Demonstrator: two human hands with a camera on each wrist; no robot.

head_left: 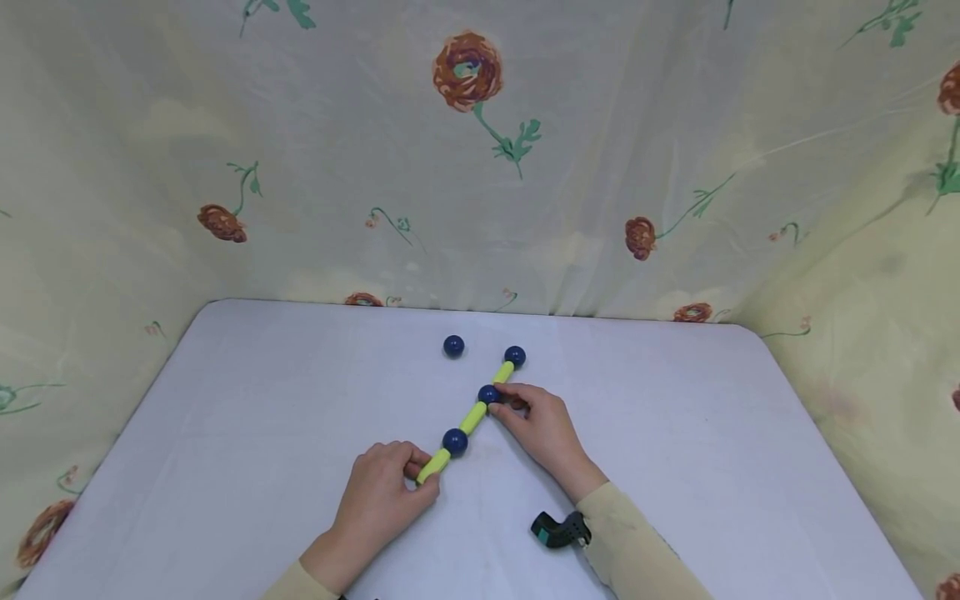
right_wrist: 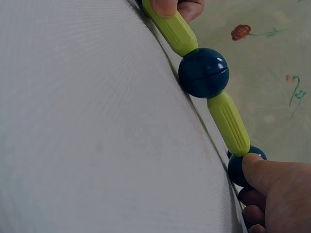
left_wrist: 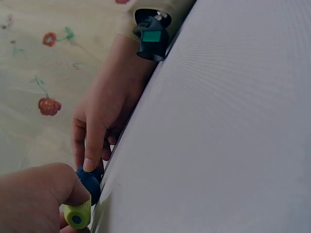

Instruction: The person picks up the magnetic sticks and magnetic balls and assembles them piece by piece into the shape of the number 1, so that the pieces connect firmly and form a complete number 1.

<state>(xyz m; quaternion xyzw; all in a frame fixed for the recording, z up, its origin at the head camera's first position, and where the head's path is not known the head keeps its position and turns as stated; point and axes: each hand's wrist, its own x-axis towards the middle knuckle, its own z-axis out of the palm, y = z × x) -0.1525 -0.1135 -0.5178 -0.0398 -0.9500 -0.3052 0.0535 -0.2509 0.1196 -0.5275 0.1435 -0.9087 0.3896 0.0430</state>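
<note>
A straight chain of yellow-green magnetic rods and dark blue balls lies slantwise on the table. At its near end, my left hand (head_left: 386, 483) pinches a yellow-green rod (head_left: 433, 466) between thumb and fingers. That rod's free end (left_wrist: 77, 219) shows a dark round spot in the left wrist view. Beyond it come a blue ball (head_left: 455, 442) and a second rod (right_wrist: 228, 124). My right hand (head_left: 546, 429) holds the middle ball (right_wrist: 238, 170) with thumb and fingers. A third rod (head_left: 503, 372) leads from there to the far ball (head_left: 515, 357).
A loose blue ball (head_left: 453, 347) lies to the left of the chain's far end. A black wrist device (head_left: 558, 530) is at the right sleeve. The white-covered table (head_left: 262, 400) meets flowered cloth (head_left: 337, 167) at the back and sides.
</note>
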